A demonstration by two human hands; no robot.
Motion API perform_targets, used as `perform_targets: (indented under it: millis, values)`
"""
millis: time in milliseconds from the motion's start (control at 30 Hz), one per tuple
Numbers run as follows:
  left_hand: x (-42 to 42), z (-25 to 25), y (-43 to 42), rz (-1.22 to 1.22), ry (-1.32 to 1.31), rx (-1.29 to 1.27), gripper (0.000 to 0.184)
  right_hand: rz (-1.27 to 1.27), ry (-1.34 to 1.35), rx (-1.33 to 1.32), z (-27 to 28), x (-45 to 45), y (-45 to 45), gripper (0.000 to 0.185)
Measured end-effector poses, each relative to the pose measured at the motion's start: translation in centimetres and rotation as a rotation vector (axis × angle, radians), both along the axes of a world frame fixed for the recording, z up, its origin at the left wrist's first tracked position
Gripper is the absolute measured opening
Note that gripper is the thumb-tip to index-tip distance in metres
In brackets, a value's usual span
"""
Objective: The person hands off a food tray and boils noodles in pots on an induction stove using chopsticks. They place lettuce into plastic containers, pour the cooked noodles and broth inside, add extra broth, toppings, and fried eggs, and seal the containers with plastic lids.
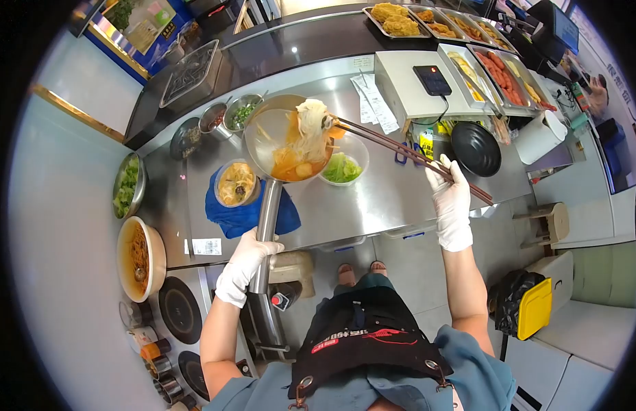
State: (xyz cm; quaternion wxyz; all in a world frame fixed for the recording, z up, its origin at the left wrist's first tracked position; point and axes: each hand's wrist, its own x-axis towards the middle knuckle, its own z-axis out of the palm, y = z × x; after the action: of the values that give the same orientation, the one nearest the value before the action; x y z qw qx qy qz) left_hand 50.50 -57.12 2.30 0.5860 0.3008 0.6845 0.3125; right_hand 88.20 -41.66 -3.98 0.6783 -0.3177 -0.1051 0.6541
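White-gloved left hand [247, 266], forward, fingers wrapping pan handle [268, 218] | right hand [451, 205], extended, fingers gripping chopsticks [400, 146]

Toward the top right we can see fried food [399, 22] in metal trays, with red sausages [499, 79] in another tray nearer us, and a small black device [433, 80] resting on a white stand [398, 85]. Lower right, we have a stool [555, 223] and a yellow lid [535, 308] against a black bag [511, 291], while a round black hob [179, 309] lies at our left.
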Motion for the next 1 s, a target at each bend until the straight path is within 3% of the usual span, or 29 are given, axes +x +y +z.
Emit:
perform_targets:
  millis: [433,733,1000]
  values:
    - [0.8,-0.5,1.1,0.085,0.055,0.001,0.029,0.021,-0.214,-0.075,-1.8,4.3,1.0,0.031]
    - [1.8,-1.4,0.8,0.086,0.096,-0.018,0.032,0.010,-0.507,0.092,-0.3,2.9,1.3,0.031]
    - [2.9,-1.2,1.2,0.075,0.126,-0.024,0.032,0.203,-0.837,0.405,1.7,-2.6,0.6,0.018]
